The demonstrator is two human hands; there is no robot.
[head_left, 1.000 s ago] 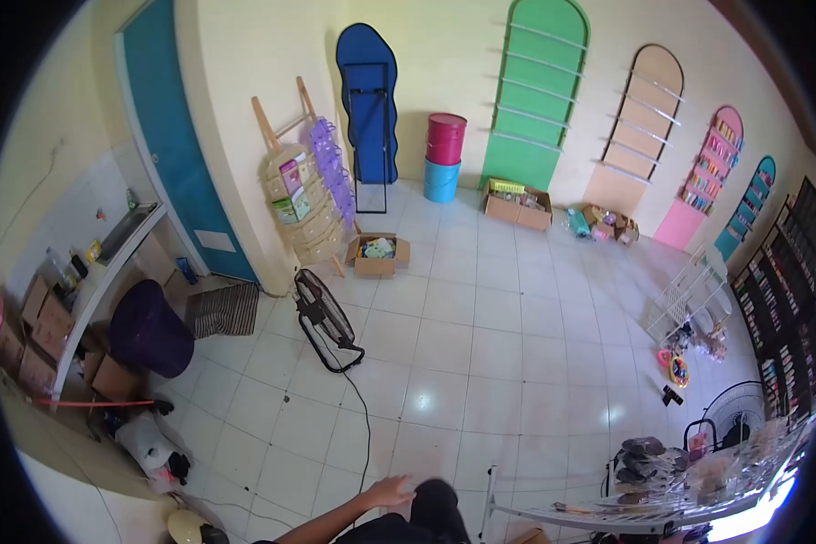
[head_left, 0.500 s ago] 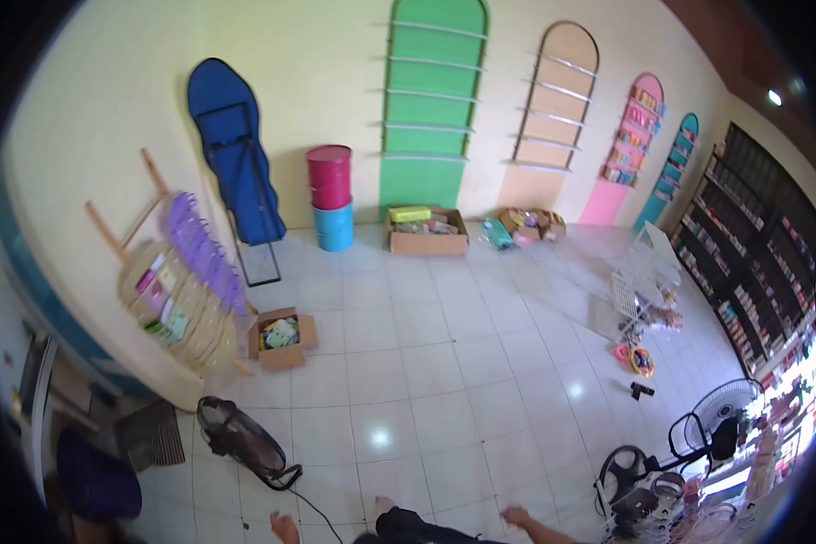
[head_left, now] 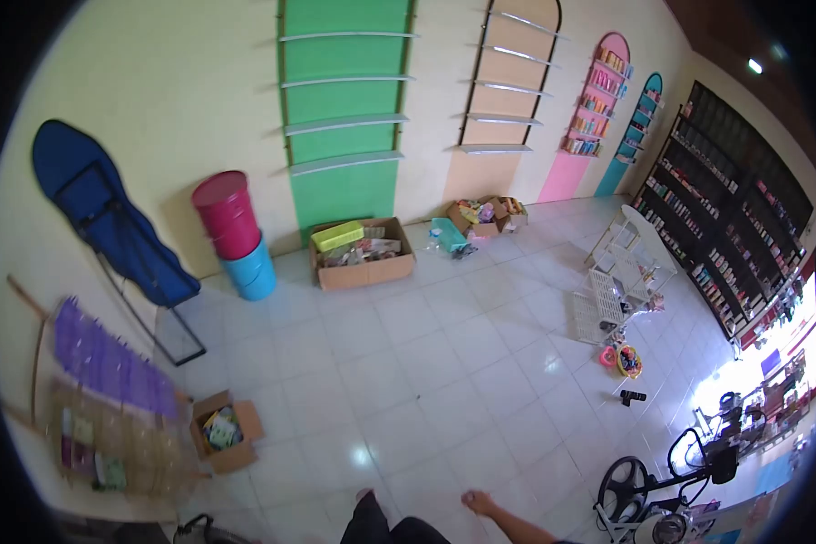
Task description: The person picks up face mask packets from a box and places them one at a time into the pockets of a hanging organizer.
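Observation:
Low in the view my right hand (head_left: 478, 501) hangs over the white tiled floor (head_left: 408, 426), to the right of my dark-trousered legs (head_left: 381, 523). It is small and its fingers look curled, but whether they hold anything is too small to make out. My left hand is outside the frame. Neither the floor near my foot nor the tiles beside my right hand are touched by it.
Cardboard boxes (head_left: 367, 272) of goods line the wall below green shelves (head_left: 344, 118). An open box (head_left: 243, 449) stands at left, near stacked pails (head_left: 247, 272) and a blue folded board (head_left: 109, 199). At right are a white rack (head_left: 607, 295) and a black fan stand (head_left: 624, 485).
The view has shifted right and closer to the wall shelves. My left hand has left the frame, and the floor fan at left is mostly out of view. My right hand appears further left.

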